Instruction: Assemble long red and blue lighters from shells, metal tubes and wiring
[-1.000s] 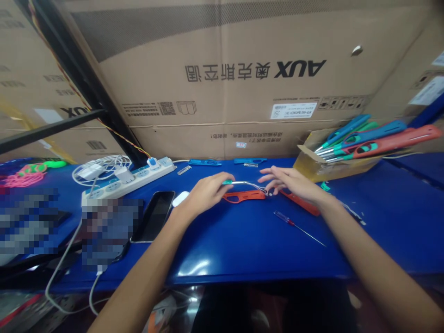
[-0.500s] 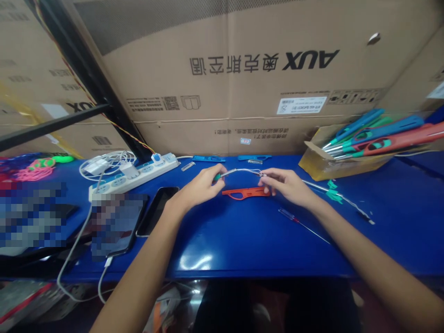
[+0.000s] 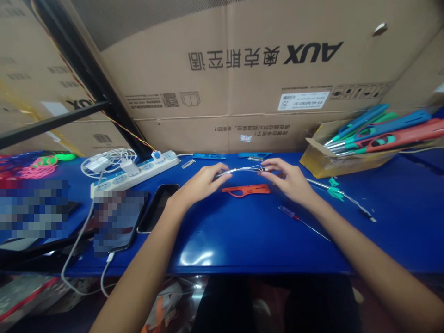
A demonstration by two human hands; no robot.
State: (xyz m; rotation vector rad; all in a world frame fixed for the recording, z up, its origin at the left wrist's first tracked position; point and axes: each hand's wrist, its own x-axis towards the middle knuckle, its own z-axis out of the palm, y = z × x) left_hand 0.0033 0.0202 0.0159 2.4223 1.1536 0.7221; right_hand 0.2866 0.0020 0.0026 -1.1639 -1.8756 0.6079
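Observation:
My left hand [image 3: 208, 180] is closed in a pinch on a slim metal tube [image 3: 229, 172]; the tube's rear end is hidden by the fingers. Thin white wires [image 3: 248, 168] run from it in a loop to my right hand [image 3: 286, 175]. There the thumb and forefinger pinch around the small wire end. Just below both hands, an orange-red plastic lighter shell half [image 3: 255, 189] lies on the blue table [image 3: 239, 240]. Nearer me, a screwdriver [image 3: 289, 212] with a clear and red handle rests beside my right forearm.
A cardboard box [image 3: 321, 162] of blue and red long lighters [image 3: 391, 134] stands at the back right. Beside it lies a metal rod [image 3: 319, 184] with green pieces [image 3: 335, 189]. Left are a power strip [image 3: 138, 173] and phones [image 3: 157, 208]. Blue shells [image 3: 210, 156] lie behind.
The tube has turned in my left hand, and its green part no longer shows. My right fingers have shifted at the wire end and spread a little; the wires now form a wider loop.

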